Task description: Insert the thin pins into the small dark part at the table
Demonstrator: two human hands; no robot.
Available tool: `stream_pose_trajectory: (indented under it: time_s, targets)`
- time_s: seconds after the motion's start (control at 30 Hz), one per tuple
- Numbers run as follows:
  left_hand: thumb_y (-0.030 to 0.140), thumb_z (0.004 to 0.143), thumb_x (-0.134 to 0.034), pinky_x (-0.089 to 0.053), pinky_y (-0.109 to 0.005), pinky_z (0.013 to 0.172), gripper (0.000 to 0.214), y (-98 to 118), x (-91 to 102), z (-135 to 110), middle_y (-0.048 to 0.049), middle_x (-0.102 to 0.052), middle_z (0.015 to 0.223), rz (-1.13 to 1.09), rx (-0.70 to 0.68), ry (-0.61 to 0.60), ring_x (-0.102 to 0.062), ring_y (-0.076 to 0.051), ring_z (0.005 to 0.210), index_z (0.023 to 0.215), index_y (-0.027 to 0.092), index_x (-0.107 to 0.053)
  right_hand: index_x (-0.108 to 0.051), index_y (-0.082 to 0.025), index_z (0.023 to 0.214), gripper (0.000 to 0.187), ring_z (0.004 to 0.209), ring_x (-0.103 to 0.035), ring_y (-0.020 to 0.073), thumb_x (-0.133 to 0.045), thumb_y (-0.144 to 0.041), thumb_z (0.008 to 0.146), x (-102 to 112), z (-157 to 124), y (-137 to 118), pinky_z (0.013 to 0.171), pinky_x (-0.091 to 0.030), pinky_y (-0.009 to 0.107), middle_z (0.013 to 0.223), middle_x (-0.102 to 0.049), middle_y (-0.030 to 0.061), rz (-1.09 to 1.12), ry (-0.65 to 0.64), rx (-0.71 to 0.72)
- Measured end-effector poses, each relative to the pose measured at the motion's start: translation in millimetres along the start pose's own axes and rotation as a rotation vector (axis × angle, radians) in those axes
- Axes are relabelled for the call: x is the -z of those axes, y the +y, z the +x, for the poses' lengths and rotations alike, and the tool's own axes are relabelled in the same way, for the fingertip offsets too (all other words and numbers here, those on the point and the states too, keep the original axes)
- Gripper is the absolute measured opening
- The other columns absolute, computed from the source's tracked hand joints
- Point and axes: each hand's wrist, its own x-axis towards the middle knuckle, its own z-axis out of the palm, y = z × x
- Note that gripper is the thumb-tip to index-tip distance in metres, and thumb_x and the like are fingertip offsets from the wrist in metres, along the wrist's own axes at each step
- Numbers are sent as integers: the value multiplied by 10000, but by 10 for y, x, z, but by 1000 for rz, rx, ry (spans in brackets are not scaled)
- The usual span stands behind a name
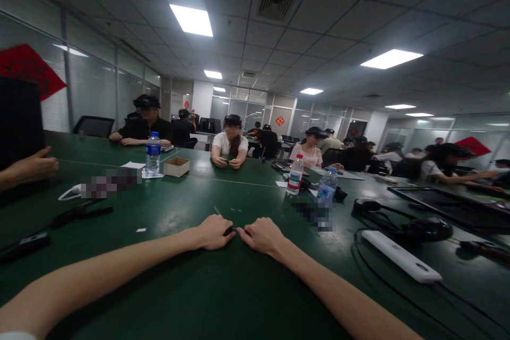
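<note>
Both my arms reach forward over the dark green table (215,287). My left hand (215,232) is closed, and a small dark object (228,231) shows between its thumb and fingers; its kind is too small to make out. Just to the right, a narrow gap away, my right hand (263,236) rests with curled fingers, its thumb side turned toward the left hand. Whatever the right fingers hold, if anything, is hidden. A small white scrap (141,230) lies left of my left hand.
On the right are a white power bank (400,256) with a cable, a black headset (432,228) and two bottles (295,175). Farther left stand a water bottle (153,154) and a small open box (176,167). Other people sit around; another person's hand (37,167) is at far left.
</note>
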Motion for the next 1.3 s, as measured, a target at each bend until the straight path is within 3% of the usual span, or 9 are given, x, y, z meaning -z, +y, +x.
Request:
stream_pose_trajectory:
  time_s: [1.3]
  targets:
    - [492,866,-305,-482,-353,701,461,-20,-14,7,-124,-664,856,26,-10,1,-630,-255,795,878,164,-628,-679,-172,742,718,584,-609,134,-97,-550,928,-19,3,15,580,-403,215,681,-664,71,77,11,5]
